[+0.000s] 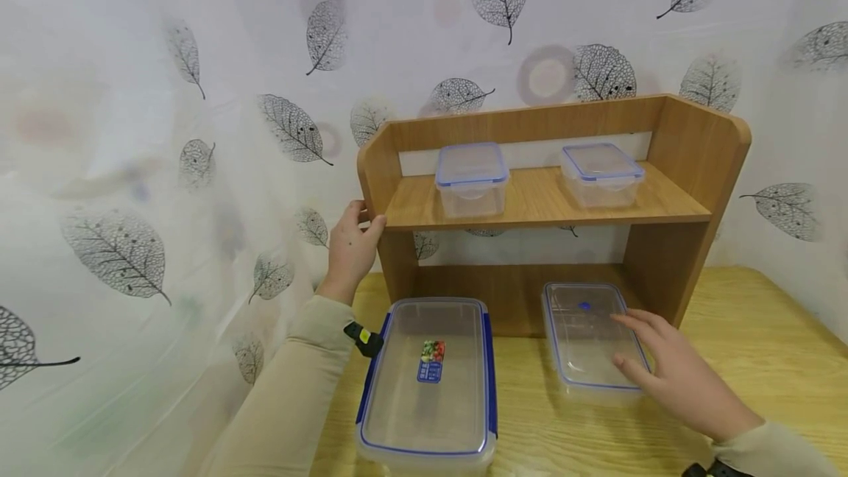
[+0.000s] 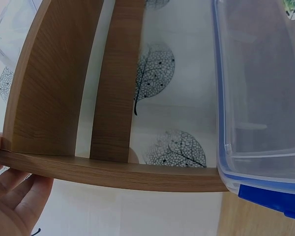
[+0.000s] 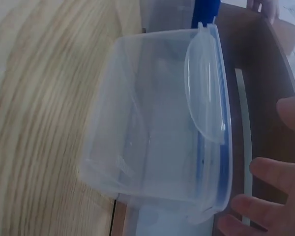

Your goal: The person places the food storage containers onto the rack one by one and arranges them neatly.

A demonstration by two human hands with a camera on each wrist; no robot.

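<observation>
My left hand (image 1: 351, 250) holds the front edge of the left side panel of a wooden desktop shelf (image 1: 695, 168), level with its upper board. In the left wrist view, its thumb and fingers lie on either side of that panel (image 2: 113, 172). My right hand (image 1: 682, 374) hovers with spread fingers over the right edge of a clear food container (image 1: 589, 344) with a blue-lined lid. In the right wrist view, the fingers (image 3: 273, 174) are beside the lid of this container (image 3: 152, 113). A larger clear container (image 1: 424, 422) with dark blue side clips sits below my left hand.
Two small lidded containers stand on the upper board, one at left (image 1: 472, 182) and one at right (image 1: 603, 175). Under everything is a light wood table (image 1: 782, 344). A leaf-patterned curtain (image 1: 225, 256) hangs along the left and back.
</observation>
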